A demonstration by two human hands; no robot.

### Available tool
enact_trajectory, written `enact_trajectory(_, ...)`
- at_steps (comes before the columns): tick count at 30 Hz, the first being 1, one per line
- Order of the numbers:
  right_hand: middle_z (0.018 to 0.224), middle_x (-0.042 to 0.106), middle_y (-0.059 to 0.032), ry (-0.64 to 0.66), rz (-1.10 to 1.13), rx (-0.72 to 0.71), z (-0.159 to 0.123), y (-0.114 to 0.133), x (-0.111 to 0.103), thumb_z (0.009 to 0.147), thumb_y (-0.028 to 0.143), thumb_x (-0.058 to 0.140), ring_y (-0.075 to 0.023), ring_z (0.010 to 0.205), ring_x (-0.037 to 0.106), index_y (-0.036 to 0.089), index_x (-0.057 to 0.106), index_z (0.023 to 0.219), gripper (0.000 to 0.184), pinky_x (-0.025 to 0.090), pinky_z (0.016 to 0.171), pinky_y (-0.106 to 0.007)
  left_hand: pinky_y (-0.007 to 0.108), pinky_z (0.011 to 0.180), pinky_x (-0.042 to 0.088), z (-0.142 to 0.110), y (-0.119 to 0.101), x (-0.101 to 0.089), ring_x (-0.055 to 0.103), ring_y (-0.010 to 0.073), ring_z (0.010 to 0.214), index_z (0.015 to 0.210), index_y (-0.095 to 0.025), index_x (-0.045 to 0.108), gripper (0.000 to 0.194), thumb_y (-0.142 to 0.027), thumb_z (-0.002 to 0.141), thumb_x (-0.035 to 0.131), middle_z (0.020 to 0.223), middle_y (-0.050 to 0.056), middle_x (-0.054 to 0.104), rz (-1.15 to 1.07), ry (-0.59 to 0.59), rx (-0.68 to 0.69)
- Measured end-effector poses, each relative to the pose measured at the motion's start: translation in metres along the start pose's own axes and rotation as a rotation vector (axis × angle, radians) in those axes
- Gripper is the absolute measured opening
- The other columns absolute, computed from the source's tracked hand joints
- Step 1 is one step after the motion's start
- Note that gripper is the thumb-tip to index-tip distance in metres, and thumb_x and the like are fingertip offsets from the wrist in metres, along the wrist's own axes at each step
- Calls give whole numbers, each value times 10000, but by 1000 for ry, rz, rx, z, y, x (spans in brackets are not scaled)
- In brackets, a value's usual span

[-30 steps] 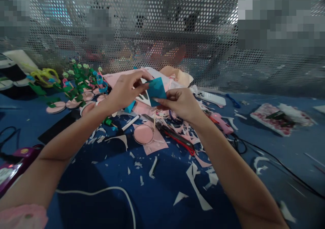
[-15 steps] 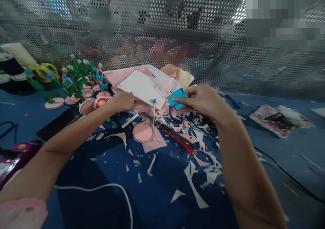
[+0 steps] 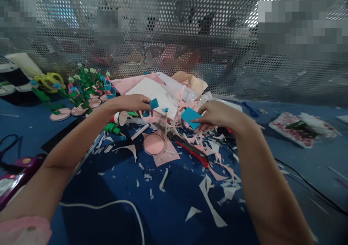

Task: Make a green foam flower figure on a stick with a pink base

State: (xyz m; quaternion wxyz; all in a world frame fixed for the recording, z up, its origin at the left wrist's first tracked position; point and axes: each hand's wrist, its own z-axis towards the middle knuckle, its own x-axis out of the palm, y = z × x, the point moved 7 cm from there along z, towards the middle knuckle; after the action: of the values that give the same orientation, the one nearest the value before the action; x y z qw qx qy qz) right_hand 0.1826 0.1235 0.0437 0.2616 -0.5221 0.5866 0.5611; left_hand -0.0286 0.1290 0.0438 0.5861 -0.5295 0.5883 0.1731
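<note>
Fingers on both hands are clamped on blue pieces. At the left, green-leaved flower models stand on round pink bases, behind the left forearm. Next comes the left hand, its fingertips pinching a small blue piece in front of a white sheet. Below it, well apart, lies a pink disc, with a star-tipped stick upright just beside it. Farther right, the right hand grips a larger blue piece between thumb and fingers, above a red-and-black tool among paper scraps.
</note>
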Motion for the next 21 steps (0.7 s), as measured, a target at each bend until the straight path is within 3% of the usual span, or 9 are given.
enact_trajectory(3, 557, 658, -76, 56, -87, 64, 6, -5, 4, 700, 360, 641, -251, 642, 675, 193, 566, 578, 220, 522, 585, -332, 243, 744, 465, -4, -9, -4, 609, 143, 857, 1041, -152, 615, 352, -350, 781, 482, 1004, 52, 661, -358, -26, 101)
enact_trajectory(7, 587, 667, -64, 33, -76, 84, 11, -10, 4, 683, 400, 657, -230, 644, 672, 191, 569, 622, 234, 514, 559, -295, 275, 793, 484, -7, -15, -3, 629, 137, 840, 991, -141, 647, 279, -268, 761, 552, 971, 51, 679, -590, -34, 122)
enact_trajectory(12, 596, 673, -63, 118, 89, 135, 10, -14, 13, 706, 400, 635, -198, 609, 663, 188, 579, 659, 224, 513, 564, -279, 276, 746, 529, -7, -22, -1, 647, 122, 759, 1011, -124, 637, 274, -218, 757, 600, 914, 60, 695, -764, -34, 170)
enact_trajectory(17, 562, 661, -41, 173, -115, 63, 15, -8, 16, 729, 320, 625, -199, 630, 662, 166, 634, 710, 155, 487, 559, -251, 317, 783, 550, -8, -23, -7, 666, 154, 822, 1036, -111, 612, 327, -222, 734, 666, 947, 75, 693, -844, -119, 225)
enact_trajectory(21, 572, 666, -32, 183, -194, 87, 19, -14, 18, 721, 340, 634, -187, 605, 655, 171, 644, 741, 170, 473, 553, -244, 363, 815, 554, -8, -19, -13, 665, 206, 916, 1085, -118, 586, 381, -269, 747, 670, 980, 88, 686, -868, -220, 233)
